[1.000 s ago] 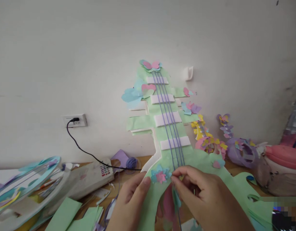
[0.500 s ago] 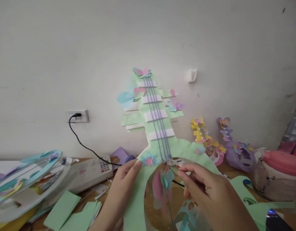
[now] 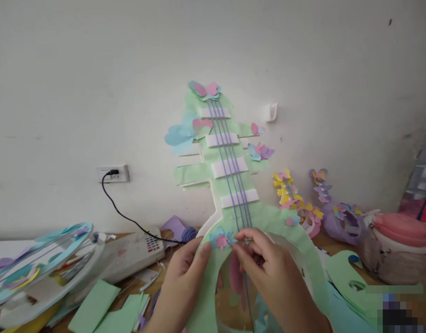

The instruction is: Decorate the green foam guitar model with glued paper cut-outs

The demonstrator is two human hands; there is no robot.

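I hold a green paper guitar (image 3: pixel 234 180) upright in front of the wall. White strips cross its neck, purple strings (image 3: pixel 230 157) run down it, and paper butterflies and flowers decorate it. My left hand (image 3: pixel 185 273) grips the left edge of the guitar's ring-shaped body, thumb beside a blue and pink paper flower (image 3: pixel 220 239). My right hand (image 3: pixel 268 273) pinches the lower ends of the purple strings at the top of the ring. One string hangs down below my fingers.
A blue paper guitar (image 3: pixel 33 259) lies at the left with green paper sheets (image 3: pixel 105 310) near it. A black cord (image 3: pixel 130 217) runs from a wall socket (image 3: pixel 112 173) to a white device (image 3: pixel 136 249). Yellow and purple paper guitars (image 3: pixel 317 203) lean at the right by a pink-lidded container (image 3: pixel 400 240).
My right hand moved back left to the string ends after pulling away half a second ago. The guitar shifted slightly with the camera.
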